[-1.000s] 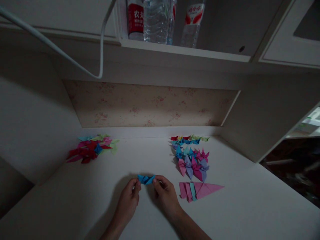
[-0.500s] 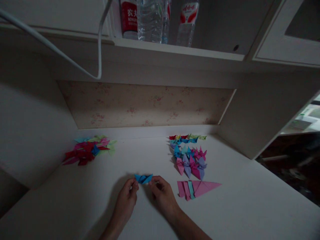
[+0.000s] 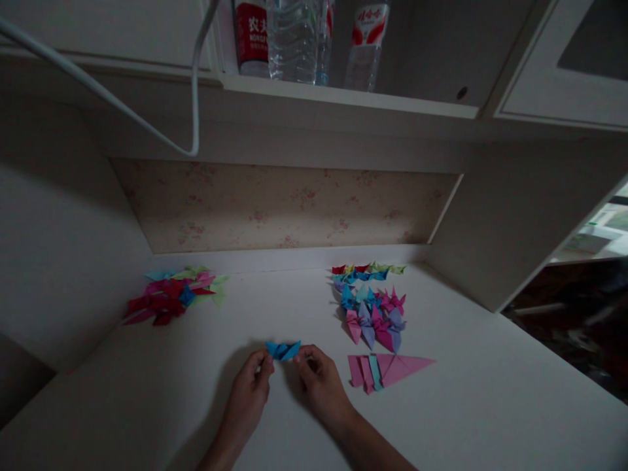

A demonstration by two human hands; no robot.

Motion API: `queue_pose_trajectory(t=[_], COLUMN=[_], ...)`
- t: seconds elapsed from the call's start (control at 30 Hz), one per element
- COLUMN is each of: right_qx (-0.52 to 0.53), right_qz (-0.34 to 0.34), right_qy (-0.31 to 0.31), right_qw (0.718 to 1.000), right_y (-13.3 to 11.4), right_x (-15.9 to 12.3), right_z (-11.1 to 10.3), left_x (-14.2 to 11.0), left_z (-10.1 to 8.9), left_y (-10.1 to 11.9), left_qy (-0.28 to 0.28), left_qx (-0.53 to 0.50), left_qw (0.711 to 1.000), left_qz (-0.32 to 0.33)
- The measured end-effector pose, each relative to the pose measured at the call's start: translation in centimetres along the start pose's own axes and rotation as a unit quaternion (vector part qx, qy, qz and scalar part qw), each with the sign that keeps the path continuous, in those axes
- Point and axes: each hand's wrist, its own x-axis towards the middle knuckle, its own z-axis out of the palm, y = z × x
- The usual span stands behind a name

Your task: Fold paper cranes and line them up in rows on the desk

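From my remote seat I take this for a room in a home, since I see a white desk (image 3: 481, 392) below a cupboard shelf (image 3: 353, 98) of plastic bottles (image 3: 293, 46) and flowered wallpaper (image 3: 275, 209) behind.

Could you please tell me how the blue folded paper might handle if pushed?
The blue folded paper is likely light, being small and seemingly thin. Its overlapping folds suggest some stiffness, but its pointed corners would probably crumple.
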Motion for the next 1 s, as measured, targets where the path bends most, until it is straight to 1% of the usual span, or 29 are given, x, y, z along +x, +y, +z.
queue_pose_trajectory(t=[0.2,0.37,0.5,0.83,1.0], right_qx=[-0.020,0.001,0.029,0.040,0.045], right_qz=[-0.004,0.009,0.024,0.034,0.040], right_qy=[-0.015,-0.015,-0.002,0.008,0.010], right_qw=[1.000,1.000,0.999,0.999,0.998], right_y=[0.29,0.74,0.70,0.79,0.53], right_x=[-0.08,0.04,0.16,0.24,0.19], right_z=[-0.20,-0.26,-0.15,-0.16,-0.07], left_x=[0.08,0.04,0.04,0.09,0.03], left_z=[0.15,0.31,0.32,0.29,0.24], left_y=[0.11,0.66,0.73,0.63,0.36], left_qy=[0.009,0.021,0.025,0.015,0.008], left_qx=[-0.012,-0.007,0.000,0.010,0.019], left_qw=[1.000,0.999,0.999,1.000,1.000], left_qz=[-0.011,-0.028,-0.024,-0.026,-0.016])
